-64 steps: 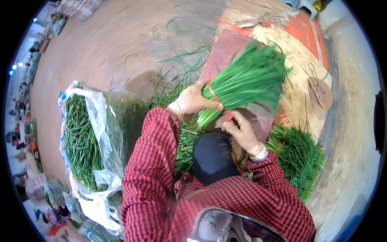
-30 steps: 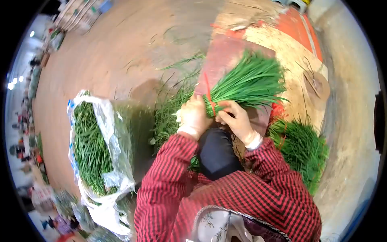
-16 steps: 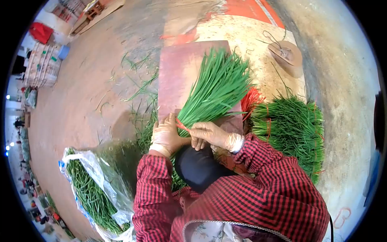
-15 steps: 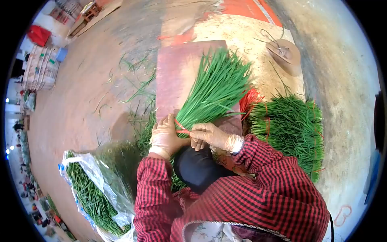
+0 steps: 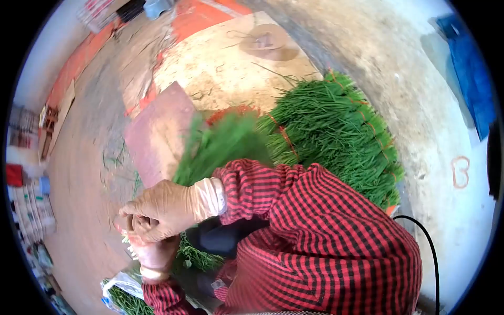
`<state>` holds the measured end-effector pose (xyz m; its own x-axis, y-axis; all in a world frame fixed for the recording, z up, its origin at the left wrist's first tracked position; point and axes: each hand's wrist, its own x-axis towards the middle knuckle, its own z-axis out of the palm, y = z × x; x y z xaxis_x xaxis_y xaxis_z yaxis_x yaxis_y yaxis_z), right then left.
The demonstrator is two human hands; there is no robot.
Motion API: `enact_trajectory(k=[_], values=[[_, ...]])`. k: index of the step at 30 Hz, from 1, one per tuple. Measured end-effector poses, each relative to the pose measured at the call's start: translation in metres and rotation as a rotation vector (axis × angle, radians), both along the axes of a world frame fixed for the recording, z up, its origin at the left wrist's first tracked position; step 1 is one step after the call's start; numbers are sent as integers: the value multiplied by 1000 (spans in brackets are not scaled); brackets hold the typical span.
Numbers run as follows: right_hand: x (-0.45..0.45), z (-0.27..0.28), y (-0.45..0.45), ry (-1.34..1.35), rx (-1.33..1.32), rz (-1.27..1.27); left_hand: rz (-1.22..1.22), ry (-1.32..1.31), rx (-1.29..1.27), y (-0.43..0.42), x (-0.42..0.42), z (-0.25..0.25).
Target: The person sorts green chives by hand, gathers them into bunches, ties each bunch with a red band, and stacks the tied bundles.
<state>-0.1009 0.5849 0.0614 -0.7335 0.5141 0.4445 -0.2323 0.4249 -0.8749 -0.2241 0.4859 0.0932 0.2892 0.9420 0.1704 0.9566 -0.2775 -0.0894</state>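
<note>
Left hand (image 5: 153,255): grips green bunch (image 5: 223,144) by stems | Right hand (image 5: 165,210): curled, contents indeterminable | Bunch: crosses maroon board (image 5: 155,128)'s right edge

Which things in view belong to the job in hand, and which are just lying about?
Seem part of the job:
blurred green bunch beside the right hand
banded green stack
red strips
maroon board
plastic bag with greens

Probably just lying about:
round brown object
orange sheet
</note>
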Motion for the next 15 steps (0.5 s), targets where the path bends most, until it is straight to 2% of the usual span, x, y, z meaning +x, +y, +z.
enact_trajectory(k=[2, 3, 4, 7, 9, 10, 13, 14, 15], values=[[23, -3, -6, -45, 198, -87, -36, -25, -62, -10, 6, 10], [36, -5, -12, -55, 153, 13, -42, -51, -132, -19, 8, 14], [51, -4, -15, -165, 224, 117, -22, -40, -156, -24, 7, 5], [75, -50, -38, -197, 271, 124, -77, -35, -215, -34, 38, 2], [88, -65, -44, -477, 222, 179, -69, 8, -336, -39, 68, 7], [97, -60, -46, -472, 226, 166, -79, 16, -331, -38, 76, 10], [140, -30, -37, -665, -111, 252, -149, 175, -235, -31, 101, 25], [155, -47, -34, -525, -155, 153, -163, 179, -233, -27, 108, 32], [170, -65, -33, -386, -196, 53, -117, 82, -117, -23, 112, 36]])
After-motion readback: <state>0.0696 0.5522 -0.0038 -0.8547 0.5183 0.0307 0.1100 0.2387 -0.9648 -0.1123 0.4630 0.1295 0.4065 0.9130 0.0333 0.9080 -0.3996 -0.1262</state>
